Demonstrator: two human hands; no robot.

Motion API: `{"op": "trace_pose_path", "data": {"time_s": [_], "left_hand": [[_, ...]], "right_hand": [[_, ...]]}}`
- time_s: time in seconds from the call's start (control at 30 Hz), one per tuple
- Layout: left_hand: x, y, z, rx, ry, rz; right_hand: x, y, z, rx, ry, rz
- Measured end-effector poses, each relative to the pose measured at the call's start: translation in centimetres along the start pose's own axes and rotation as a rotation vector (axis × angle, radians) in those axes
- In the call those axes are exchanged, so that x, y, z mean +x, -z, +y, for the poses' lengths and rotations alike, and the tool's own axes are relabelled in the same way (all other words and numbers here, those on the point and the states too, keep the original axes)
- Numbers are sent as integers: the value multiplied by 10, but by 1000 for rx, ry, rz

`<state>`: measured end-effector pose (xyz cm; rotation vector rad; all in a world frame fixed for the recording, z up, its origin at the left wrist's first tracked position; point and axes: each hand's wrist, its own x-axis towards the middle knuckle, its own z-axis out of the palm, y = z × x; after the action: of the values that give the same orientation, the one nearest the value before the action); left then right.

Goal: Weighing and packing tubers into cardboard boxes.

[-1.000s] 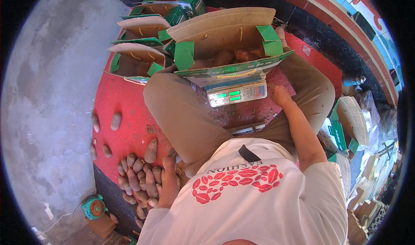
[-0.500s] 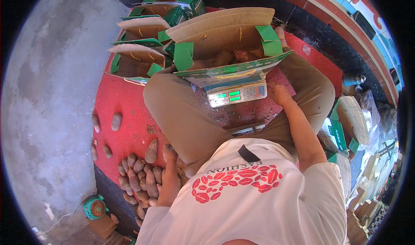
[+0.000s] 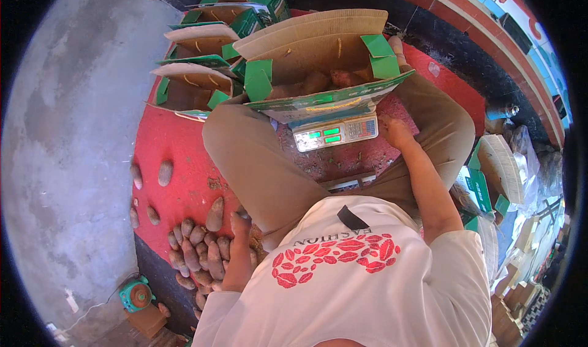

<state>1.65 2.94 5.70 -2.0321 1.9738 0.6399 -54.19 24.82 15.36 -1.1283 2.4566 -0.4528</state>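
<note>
An open green carton (image 3: 324, 105) stands on a digital scale (image 3: 335, 133) between my legs, with several brown tubers (image 3: 315, 82) inside. The scale's green displays are lit. My right hand (image 3: 398, 133) is beside the scale's keypad, fingers curled; its palm side is hidden. Down at the left, my left hand (image 3: 241, 223) is beside my thigh, at the edge of a heap of long brown tubers (image 3: 199, 249). Its fingers look curled, and a dull, rounded end shows at the fingertips, too little to name.
Several open green cartons (image 3: 193, 93) line up at the back left. Loose tubers (image 3: 165, 172) lie on the red mat (image 3: 165, 133). A teal device (image 3: 138, 294) with a cord stands at the lower left. More cartons (image 3: 481, 188) and plastic bags (image 3: 527, 157) are at the right.
</note>
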Motion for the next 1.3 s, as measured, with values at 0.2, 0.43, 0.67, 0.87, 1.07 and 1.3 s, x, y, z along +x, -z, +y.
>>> {"op": "trace_pose_path", "data": {"time_s": [0.2, 0.43, 0.67, 0.87, 1.07, 1.3], "left_hand": [[-27, 14, 10, -9, 69, 43], [-24, 5, 24, 5, 24, 199], [-6, 0, 30, -297, 77, 97], [-15, 3, 52, -409, 2, -28], [-17, 1, 54, -239, 87, 1], [-3, -26, 41, -392, 88, -9]], "right_hand": [[0, 5, -6, 5, -42, -55], [-1, -2, 0, -4, 55, 24], [-5, 8, -12, -46, 0, -6], [-2, 0, 1, 7, 41, 7], [-2, 9, -8, 15, -56, -68], [-1, 3, -4, 73, -3, -6]]}}
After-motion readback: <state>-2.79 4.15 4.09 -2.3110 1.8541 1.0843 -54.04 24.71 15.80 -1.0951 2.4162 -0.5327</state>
